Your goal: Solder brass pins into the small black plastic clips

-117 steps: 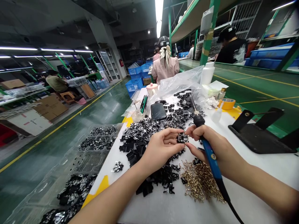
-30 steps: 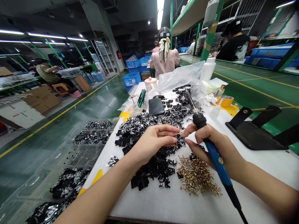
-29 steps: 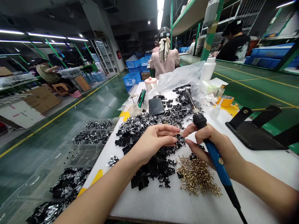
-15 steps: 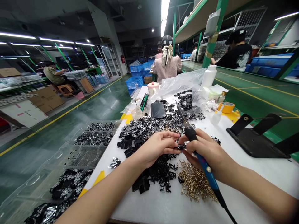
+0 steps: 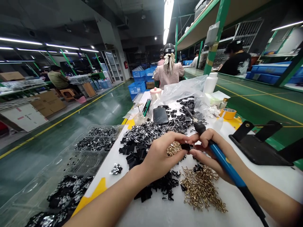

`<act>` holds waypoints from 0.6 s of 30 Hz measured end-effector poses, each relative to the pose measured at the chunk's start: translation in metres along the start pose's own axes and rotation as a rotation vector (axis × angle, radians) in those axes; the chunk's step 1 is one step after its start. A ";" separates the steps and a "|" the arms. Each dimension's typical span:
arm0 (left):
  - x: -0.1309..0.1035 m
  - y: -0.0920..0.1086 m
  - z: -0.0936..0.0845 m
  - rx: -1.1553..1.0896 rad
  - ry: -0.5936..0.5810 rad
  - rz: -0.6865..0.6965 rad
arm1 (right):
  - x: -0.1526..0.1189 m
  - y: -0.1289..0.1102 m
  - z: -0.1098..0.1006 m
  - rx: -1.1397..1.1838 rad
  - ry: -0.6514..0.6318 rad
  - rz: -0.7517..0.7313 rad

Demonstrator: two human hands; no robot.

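Between the fingertips of my left hand (image 5: 163, 151) is a small black part (image 5: 187, 146), pinched by thumb and forefinger. My right hand (image 5: 213, 148) is closed around a blue-handled soldering iron (image 5: 222, 157), its metal tip pointing up and away to the left. The right fingertips also meet the small black part; its exact shape is partly hidden. Below the hands lies a heap of small brass-coloured hooked pieces (image 5: 201, 189). Behind and left of my left hand spreads a large pile of black and silver parts (image 5: 139, 135).
Clear plastic trays (image 5: 87, 164) with more parts stand left of the table. A black phone (image 5: 161, 115), a lidded mug (image 5: 155, 93), a white bottle (image 5: 210, 83) and orange tape (image 5: 228, 113) lie farther back. A black metal stand (image 5: 262, 151) is at right. A person (image 5: 169, 71) sits ahead.
My left hand has turned and its fingers now pinch the black part more visibly. The soldering iron has shifted right and its tip lower. The view has tilted slightly upward.
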State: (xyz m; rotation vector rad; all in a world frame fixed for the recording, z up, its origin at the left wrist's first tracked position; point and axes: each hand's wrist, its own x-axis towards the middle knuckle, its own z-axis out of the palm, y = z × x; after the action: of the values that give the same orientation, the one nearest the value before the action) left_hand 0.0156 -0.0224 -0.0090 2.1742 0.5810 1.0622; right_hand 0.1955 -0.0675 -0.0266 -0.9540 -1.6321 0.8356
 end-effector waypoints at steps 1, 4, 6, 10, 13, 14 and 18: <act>0.000 0.000 0.001 -0.036 0.002 -0.002 | 0.000 0.000 0.000 0.016 0.002 0.007; 0.000 0.000 0.002 -0.104 0.007 -0.111 | 0.001 0.000 -0.003 -0.020 0.030 0.027; 0.002 -0.002 0.000 -0.130 0.027 -0.219 | 0.002 -0.001 -0.005 -0.076 0.085 0.011; 0.009 -0.011 -0.009 -0.171 0.162 -0.420 | 0.000 -0.004 -0.010 -0.151 0.172 -0.075; 0.011 -0.019 -0.015 -0.170 0.238 -0.468 | -0.004 -0.004 -0.014 -0.186 0.156 -0.074; 0.012 -0.021 -0.016 -0.173 0.252 -0.470 | -0.005 -0.003 -0.015 -0.180 0.151 -0.072; 0.011 -0.023 -0.019 -0.171 0.287 -0.450 | -0.009 0.001 -0.017 -0.095 0.123 -0.063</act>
State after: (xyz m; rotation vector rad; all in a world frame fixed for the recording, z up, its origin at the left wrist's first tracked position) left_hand 0.0043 0.0071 -0.0101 1.6467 1.0140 1.1275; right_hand 0.2139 -0.0740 -0.0271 -0.9954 -1.5983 0.6482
